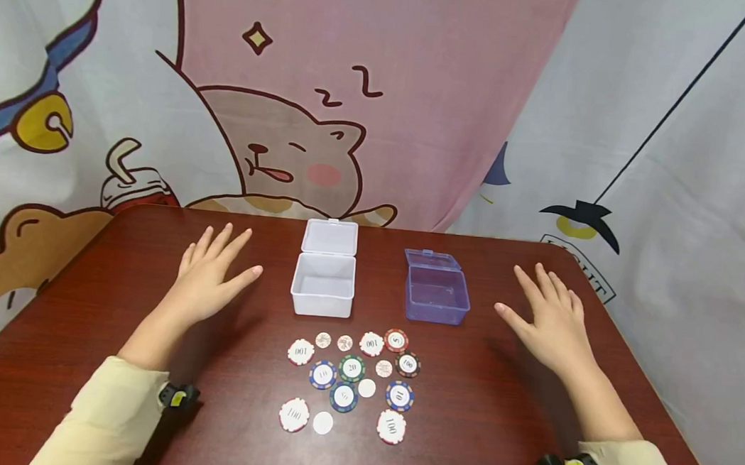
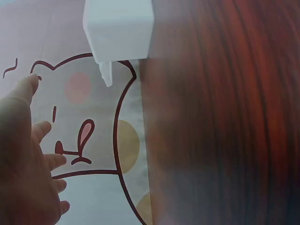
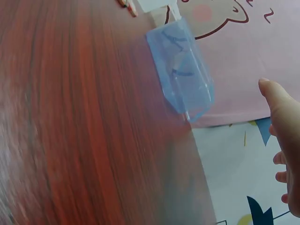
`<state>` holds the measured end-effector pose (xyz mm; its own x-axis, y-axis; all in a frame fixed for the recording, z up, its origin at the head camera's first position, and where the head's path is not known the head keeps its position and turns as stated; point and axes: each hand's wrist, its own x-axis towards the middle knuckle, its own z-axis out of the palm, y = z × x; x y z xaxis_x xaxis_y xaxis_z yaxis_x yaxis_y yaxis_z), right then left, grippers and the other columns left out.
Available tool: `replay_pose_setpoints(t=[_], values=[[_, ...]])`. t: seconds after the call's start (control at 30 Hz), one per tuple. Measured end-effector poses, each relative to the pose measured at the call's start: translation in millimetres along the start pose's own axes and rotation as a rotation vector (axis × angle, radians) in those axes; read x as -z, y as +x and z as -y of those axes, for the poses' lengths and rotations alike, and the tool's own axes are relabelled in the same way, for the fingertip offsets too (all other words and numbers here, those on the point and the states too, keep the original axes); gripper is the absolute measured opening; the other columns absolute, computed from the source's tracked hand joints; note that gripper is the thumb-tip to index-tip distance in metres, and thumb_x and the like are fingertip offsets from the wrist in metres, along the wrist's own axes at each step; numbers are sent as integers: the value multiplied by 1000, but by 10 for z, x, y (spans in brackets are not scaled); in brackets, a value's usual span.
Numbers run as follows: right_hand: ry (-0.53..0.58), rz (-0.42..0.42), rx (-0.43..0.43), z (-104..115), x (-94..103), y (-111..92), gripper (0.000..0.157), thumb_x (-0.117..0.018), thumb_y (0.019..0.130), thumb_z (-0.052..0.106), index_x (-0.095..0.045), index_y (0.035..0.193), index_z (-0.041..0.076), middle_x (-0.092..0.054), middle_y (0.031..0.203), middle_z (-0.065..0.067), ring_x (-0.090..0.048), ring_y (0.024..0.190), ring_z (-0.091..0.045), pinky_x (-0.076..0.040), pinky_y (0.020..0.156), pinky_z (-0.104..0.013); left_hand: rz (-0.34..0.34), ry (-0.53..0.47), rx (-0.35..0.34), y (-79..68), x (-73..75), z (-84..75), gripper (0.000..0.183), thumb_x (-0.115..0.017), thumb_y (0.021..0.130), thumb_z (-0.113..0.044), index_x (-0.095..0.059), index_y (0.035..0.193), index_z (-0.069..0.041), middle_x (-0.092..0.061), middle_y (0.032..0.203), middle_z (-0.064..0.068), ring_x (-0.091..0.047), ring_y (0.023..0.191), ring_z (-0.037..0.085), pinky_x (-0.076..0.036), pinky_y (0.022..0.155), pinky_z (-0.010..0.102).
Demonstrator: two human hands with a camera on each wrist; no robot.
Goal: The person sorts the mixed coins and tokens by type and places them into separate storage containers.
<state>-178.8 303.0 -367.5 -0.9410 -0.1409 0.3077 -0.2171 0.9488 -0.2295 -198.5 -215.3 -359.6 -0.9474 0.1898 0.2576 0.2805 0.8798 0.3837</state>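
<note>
My left hand [image 1: 206,283] hovers over the table's left side with fingers spread, holding nothing. The right hand [image 1: 552,325] is held likewise on the right, its fingers apart. Between them stand a white plastic box [image 1: 323,293] and a clear blue-purple box [image 1: 437,300], both with lids raised at the back. Nearest the left hand is the white box [image 2: 119,33]; the blue box [image 3: 183,70] is nearest the right. In front of the boxes lie several poker chips, among them a green chip [image 1: 351,368], a red chip [image 1: 396,340] and a black chip [image 1: 408,364].
Among the chips lie small patterned discs, one of them a pinkish disc [image 1: 384,368], and plain white discs, including a white disc [image 1: 323,422]. The dark wooden table [image 1: 469,437] ends at a printed cloth backdrop [image 1: 445,87] behind the boxes.
</note>
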Motion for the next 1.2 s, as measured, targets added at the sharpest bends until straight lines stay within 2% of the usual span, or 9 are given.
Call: replay_pose_setpoints(t=[0.3, 0.5, 0.67, 1.0, 1.2], values=[[59, -36, 20, 142, -3, -55, 74, -52, 84, 53, -19, 144, 25, -16, 146, -16, -9, 133, -34, 0, 98, -59, -20, -147, -11, 10, -64, -60, 68, -48, 87, -51, -21, 144, -26, -14, 148, 12, 1, 134, 32, 0, 97, 60], [118, -77, 55, 261, -25, -96, 74, -57, 82, 49, -24, 143, 23, -22, 144, -17, -15, 131, -34, -5, 98, -59, -52, -288, -27, 26, -119, -102, 65, -50, 89, -44, -22, 144, -21, -17, 147, 12, -3, 134, 32, -3, 97, 61], [174, -117, 97, 366, -64, -145, 72, -61, 81, 44, -28, 142, 22, -27, 143, -14, -22, 129, -34, -11, 97, -58, -80, -389, -43, 48, -181, -117, 63, -52, 89, -38, -26, 143, -17, -21, 146, 13, -7, 133, 32, -6, 100, 57], [293, -152, 160, 545, -152, -221, 68, -69, 78, 32, -38, 137, 20, -37, 137, -11, -30, 124, -33, -16, 96, -57, -36, -587, 17, 89, -335, -72, 58, -49, 92, -37, -23, 143, -27, -24, 146, 4, -18, 132, 24, -14, 101, 52], [348, -133, 208, 628, -212, -258, 68, -71, 76, 31, -41, 136, 22, -40, 135, -8, -33, 123, -28, -20, 94, -55, -28, -737, 2, 146, -451, -66, 55, -48, 93, -29, -24, 143, -19, -28, 143, 12, -21, 131, 25, -16, 102, 50]])
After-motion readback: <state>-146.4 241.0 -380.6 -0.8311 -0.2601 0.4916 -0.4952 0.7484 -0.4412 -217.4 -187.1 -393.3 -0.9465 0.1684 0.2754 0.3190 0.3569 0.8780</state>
